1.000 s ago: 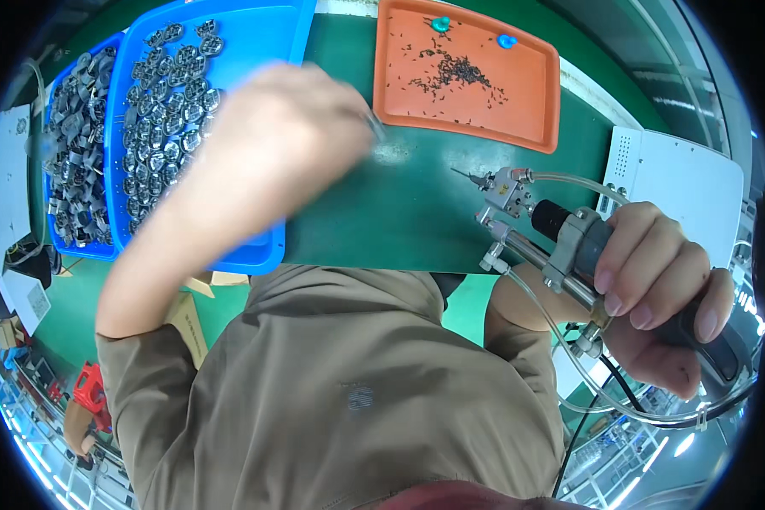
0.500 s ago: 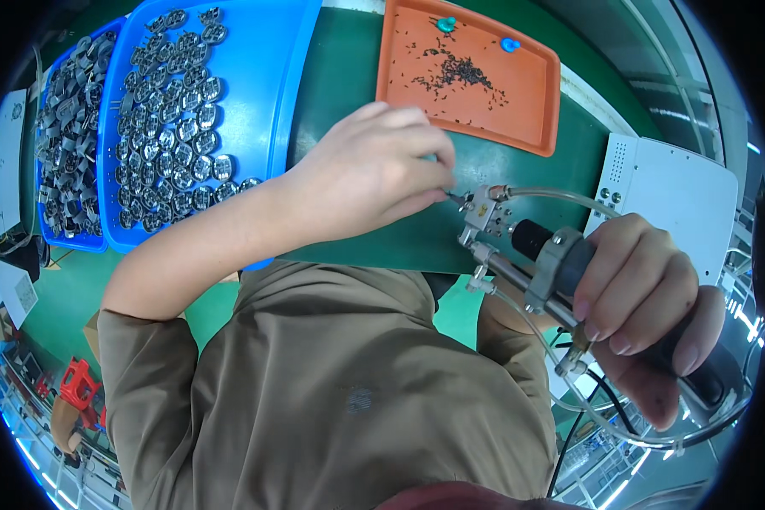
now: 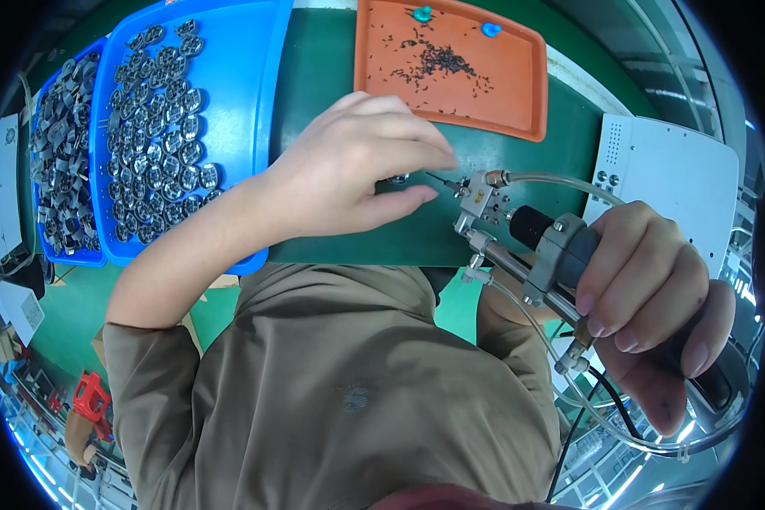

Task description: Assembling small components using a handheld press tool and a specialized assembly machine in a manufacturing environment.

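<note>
My left hand [image 3: 361,166] hovers over the green work surface, its thumb and forefinger spread apart. In the gap between them a small shiny metal part [image 3: 398,178] shows; the hand mostly covers it, and I cannot tell whether it is touched. My right hand [image 3: 646,285] wraps round a hand tool [image 3: 576,253] with a dark handle, a clamped metal block and clear hoses. The tool's thin tip [image 3: 440,178] points left, beneath my left fingertips. Farther off, an orange tray [image 3: 535,127] holds many tiny dark pieces, apparently screws.
On the left, a large blue tray [image 3: 242,93] holds rows of round metal parts. A narrower blue bin [image 3: 81,252] beside it is heaped with grey parts. Two small teal and blue knobs sit in the orange tray. A white box-shaped device [image 3: 671,183] stands at the right.
My left thumb and forefinger have come apart, uncovering the tool's thin tip and the shiny part. The trays sit slightly farther left in view. The right hand keeps its grip.
</note>
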The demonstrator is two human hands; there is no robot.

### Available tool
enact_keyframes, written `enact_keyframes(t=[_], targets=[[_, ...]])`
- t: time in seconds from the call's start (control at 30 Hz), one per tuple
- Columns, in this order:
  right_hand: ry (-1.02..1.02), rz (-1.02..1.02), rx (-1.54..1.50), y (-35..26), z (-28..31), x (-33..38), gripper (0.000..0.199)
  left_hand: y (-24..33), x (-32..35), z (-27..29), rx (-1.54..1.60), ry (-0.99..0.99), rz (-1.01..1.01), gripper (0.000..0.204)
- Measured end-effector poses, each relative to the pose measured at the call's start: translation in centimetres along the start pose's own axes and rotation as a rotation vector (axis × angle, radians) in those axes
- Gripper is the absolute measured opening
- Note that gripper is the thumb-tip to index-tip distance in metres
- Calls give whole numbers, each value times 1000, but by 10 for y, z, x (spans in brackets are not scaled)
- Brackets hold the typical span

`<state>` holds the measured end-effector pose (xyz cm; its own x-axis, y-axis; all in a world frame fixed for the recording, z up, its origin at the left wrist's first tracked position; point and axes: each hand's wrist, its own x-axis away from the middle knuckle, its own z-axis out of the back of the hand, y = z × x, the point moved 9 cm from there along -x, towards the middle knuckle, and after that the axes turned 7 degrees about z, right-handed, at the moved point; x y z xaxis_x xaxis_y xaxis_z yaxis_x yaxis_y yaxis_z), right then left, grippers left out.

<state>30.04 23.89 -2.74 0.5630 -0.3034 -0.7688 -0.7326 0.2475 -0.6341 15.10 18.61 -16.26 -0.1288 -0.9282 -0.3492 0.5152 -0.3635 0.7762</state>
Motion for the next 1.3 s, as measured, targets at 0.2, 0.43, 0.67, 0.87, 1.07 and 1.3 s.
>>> enact_keyframes(t=[0.2,0.43,0.67,0.87,1.07,1.3], targets=[[-26,-4,-40,5,-4,2,52,-1,3,-8,-9,-102,-107,17],[49,34,10,-1,-2,0,50,-14,0,8,-137,6,-7,14],[10,-67,156,1,7,3,45,-24,-1,23,-275,137,161,13],[6,-77,137,1,8,5,47,-9,11,-3,-225,-180,29,13],[-31,-120,120,1,12,5,51,-16,20,-16,-303,-200,-1,16],[-24,-153,138,9,4,2,67,-20,24,-23,-327,-201,-11,14]])
